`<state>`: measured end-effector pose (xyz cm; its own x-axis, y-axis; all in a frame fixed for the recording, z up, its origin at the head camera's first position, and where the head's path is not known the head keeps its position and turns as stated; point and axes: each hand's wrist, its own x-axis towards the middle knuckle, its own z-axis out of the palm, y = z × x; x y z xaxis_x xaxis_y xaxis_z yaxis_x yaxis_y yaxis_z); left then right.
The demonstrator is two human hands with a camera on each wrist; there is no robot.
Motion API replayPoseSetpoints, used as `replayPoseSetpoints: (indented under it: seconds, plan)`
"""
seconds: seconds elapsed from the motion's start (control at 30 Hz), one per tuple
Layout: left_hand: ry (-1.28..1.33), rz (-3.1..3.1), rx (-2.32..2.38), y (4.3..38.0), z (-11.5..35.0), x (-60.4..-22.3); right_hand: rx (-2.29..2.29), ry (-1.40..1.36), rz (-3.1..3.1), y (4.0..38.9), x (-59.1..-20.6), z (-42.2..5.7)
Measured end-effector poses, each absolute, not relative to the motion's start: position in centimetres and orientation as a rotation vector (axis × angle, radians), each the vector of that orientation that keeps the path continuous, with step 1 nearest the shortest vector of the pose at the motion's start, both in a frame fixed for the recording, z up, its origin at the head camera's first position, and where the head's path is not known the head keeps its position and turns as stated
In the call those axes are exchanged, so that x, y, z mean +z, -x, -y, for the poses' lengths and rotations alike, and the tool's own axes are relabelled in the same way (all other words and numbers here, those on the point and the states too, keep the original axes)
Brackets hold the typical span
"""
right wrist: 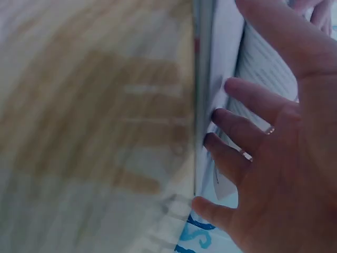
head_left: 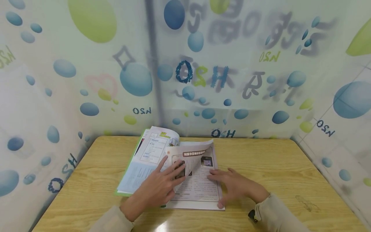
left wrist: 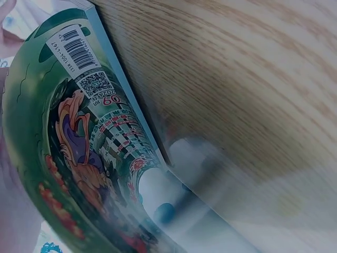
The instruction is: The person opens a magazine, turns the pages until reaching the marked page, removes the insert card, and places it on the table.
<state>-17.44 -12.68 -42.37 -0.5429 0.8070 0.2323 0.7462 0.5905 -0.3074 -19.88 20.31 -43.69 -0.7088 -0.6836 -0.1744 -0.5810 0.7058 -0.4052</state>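
An open magazine lies on the wooden table, with one page lifted and curling over near the spine. My left hand lies across that curling page with its fingers spread and straight. At the magazine's right edge is my right hand, its fingertips on the page margin and its thumb by the lower right corner. The right wrist view shows the same fingers loosely extended along the page edges. Seen from the left wrist, the green illustrated cover bends upward and bears a barcode.
The wooden table extends to both sides of the magazine. Behind it and at the sides hang pale curtains printed with blue and green drops. A small dark object is at the right sleeve's cuff.
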Motion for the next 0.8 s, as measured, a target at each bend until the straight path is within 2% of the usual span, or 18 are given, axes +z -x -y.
replayPoseSetpoints:
  seconds: [0.8]
  plan:
    - [1.105,2.510,0.170,17.16,12.92,-42.58,-0.391,0.918,-2.629,19.63,-43.84,-19.70]
